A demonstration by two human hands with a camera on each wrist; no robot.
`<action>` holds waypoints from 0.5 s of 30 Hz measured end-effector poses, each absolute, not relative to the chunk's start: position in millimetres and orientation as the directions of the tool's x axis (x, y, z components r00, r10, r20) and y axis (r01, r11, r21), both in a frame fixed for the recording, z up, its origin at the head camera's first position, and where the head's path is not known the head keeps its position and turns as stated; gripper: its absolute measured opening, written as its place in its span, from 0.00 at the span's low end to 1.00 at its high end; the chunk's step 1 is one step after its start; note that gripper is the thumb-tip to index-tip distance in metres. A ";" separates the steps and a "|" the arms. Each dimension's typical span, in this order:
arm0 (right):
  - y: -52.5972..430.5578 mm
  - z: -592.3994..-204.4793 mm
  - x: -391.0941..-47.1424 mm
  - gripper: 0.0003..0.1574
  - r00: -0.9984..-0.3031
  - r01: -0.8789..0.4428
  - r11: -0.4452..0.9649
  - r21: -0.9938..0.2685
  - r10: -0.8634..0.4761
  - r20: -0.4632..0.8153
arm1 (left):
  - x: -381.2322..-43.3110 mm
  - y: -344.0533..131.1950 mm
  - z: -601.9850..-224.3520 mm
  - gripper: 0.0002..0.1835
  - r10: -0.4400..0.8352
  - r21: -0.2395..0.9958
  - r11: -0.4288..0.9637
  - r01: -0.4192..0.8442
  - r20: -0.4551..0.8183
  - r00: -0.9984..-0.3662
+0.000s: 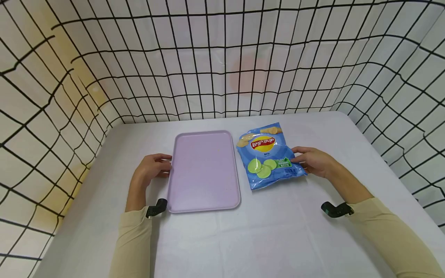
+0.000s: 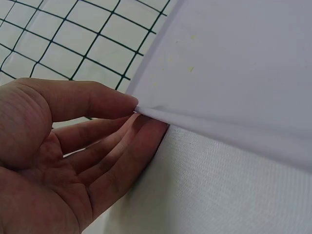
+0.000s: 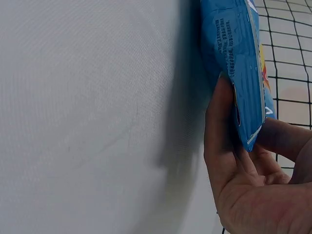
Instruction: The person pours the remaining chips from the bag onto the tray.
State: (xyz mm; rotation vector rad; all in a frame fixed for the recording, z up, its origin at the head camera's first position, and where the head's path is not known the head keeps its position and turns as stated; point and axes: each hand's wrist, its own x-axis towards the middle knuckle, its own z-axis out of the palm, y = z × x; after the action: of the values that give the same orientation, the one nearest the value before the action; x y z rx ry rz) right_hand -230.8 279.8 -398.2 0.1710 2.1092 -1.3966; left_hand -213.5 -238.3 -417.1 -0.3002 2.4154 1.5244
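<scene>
A pale purple rectangular tray (image 1: 203,172) lies in the middle of the table in the head view. My left hand (image 1: 153,168) is at its left edge; the left wrist view shows the thumb at the rim of the tray (image 2: 234,73) and the fingers under it, pinching it. To the right of the tray is a blue bag of Lay's chips (image 1: 262,148) with a yellow and red logo and green lime slices. My right hand (image 1: 314,161) holds this bag by its lower right corner. In the right wrist view, the chip bag (image 3: 231,53) sits between thumb and fingers.
A white cloth covers the table (image 1: 250,239). Black wire grid (image 1: 194,73) over white sheeting rises along the back and both sides. Dark wrist-worn devices (image 1: 337,209) sit at both cuffs of the beige sleeves (image 1: 133,239).
</scene>
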 end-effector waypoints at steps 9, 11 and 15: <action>285.0 -402.1 -235.6 0.41 -0.788 0.420 0.436 -0.796 -0.259 -0.558 | -214.0 -237.9 -415.8 0.25 -0.039 0.838 0.446 -0.316 -0.334 -0.942; 285.6 -403.5 -237.0 0.44 -0.777 0.422 0.431 -0.797 -0.281 -0.563 | -213.6 -237.9 -415.7 0.25 -0.043 0.838 0.443 -0.318 -0.334 -0.941; 285.6 -406.9 -238.0 0.46 -0.759 0.425 0.421 -0.802 -0.317 -0.569 | -212.7 -237.9 -416.5 0.25 -0.046 0.841 0.435 -0.321 -0.335 -0.941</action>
State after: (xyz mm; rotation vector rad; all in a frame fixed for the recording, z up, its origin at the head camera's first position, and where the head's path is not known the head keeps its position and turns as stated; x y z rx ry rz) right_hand -238.0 285.6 -406.9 0.0915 1.9963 -1.3945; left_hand -212.7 -237.9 -416.5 -0.3180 2.4281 1.5086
